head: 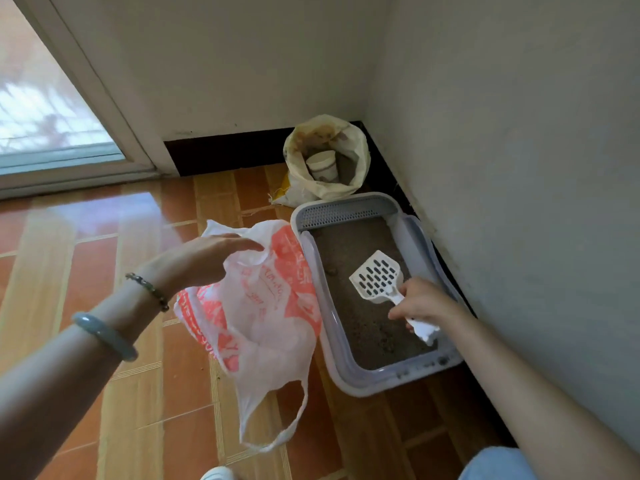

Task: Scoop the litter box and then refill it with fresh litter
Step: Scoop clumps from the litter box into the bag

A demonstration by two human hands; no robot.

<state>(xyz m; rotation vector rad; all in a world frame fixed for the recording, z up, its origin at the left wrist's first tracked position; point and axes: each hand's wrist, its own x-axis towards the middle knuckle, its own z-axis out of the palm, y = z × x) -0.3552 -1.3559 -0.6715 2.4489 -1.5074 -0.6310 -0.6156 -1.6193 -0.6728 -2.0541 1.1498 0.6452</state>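
Well, R hand [420, 301] grips scoop [375, 277] over litter box [346, 381] w/ grey litter [360, 244]; L hand [201, 259] at plastic bag [263, 323] rim, grip unclear; sack [360, 157] holds cup [322, 164].

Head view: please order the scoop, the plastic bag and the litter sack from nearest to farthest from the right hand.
1. Scoop, gripped by the right hand itself.
2. Plastic bag, across the litter box, on the left.
3. Litter sack, in the far corner.
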